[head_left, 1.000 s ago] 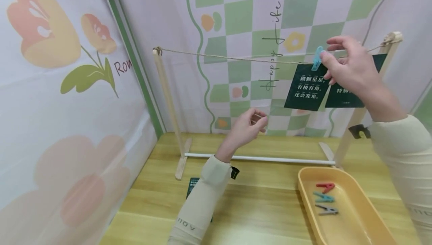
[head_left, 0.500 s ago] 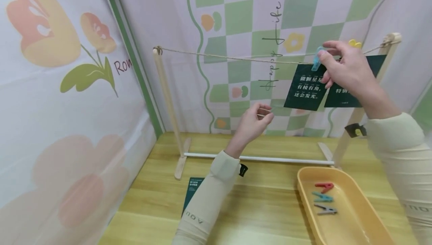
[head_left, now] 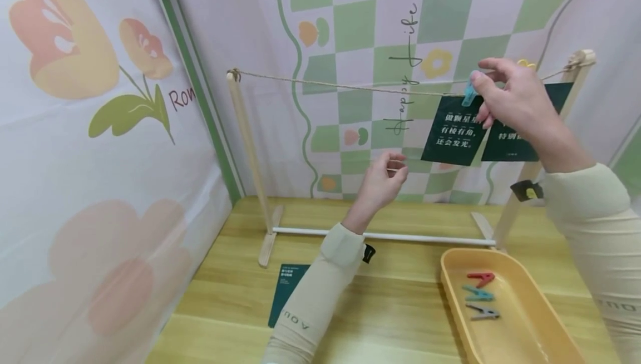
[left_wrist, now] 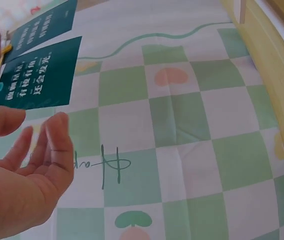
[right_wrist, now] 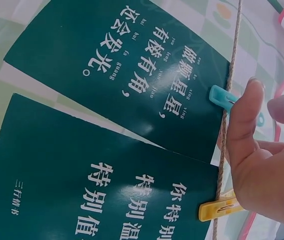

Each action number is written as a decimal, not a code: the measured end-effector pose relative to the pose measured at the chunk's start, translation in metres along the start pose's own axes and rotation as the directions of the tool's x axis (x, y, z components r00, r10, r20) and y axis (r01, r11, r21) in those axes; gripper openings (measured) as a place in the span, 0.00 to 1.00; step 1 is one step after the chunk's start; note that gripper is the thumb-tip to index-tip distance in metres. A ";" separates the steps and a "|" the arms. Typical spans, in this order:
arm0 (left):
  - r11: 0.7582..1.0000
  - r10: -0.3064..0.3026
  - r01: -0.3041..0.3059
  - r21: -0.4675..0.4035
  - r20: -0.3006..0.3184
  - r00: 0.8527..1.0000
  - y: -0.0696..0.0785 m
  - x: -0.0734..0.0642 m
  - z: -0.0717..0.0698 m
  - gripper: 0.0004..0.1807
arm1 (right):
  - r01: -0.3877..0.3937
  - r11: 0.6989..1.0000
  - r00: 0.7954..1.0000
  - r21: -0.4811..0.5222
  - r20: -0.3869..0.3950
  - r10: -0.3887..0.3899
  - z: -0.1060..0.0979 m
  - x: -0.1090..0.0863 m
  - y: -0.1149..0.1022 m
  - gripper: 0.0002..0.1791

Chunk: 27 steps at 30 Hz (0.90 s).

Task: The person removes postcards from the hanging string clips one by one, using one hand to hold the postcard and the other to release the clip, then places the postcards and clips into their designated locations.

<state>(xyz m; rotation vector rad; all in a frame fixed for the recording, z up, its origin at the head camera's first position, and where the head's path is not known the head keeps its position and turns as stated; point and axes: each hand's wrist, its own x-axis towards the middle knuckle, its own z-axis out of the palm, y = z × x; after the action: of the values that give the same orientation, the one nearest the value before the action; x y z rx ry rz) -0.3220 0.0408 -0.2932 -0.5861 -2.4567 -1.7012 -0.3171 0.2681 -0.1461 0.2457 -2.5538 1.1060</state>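
Observation:
A light-blue clothespin (head_left: 468,92) sits on the twine line (head_left: 375,89), clipped over the top of a dark green card (head_left: 450,133) with white characters. My right hand (head_left: 526,108) has thumb and forefinger at the clothespin's handles, pinching it; the thumb hides part of it in the right wrist view. Beside it a second green card (right_wrist: 96,175) hangs from a yellow clothespin (right_wrist: 222,206). Lower and left of the cards, my left hand (head_left: 380,183) hovers with loosely bent fingers (left_wrist: 56,135), holding nothing.
The line runs between two wooden posts (head_left: 250,152) joined low down by a white rod (head_left: 400,237). A yellow tray (head_left: 453,303) holds red, teal and grey clothespins. Another green card (head_left: 290,286) lies on the wooden table (head_left: 225,297), partly under the left sleeve.
My left hand has moved slightly right and up, uncovering more of the card on the table. The right hand has shifted a little left and stays at the blue clothespin.

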 end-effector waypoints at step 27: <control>0.999 0.002 -0.003 0.047 0.007 1.000 0.010 0.007 0.024 0.12 | 0.000 0.987 0.998 0.161 -0.062 0.010 -0.003 0.002 -0.004 0.28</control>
<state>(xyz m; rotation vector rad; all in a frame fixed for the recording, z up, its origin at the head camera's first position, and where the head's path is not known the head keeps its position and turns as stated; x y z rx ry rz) -0.3217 0.0681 -0.2913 -0.5906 -2.4921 -1.6382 -0.3169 0.2673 -0.1406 0.2407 -2.4145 1.3038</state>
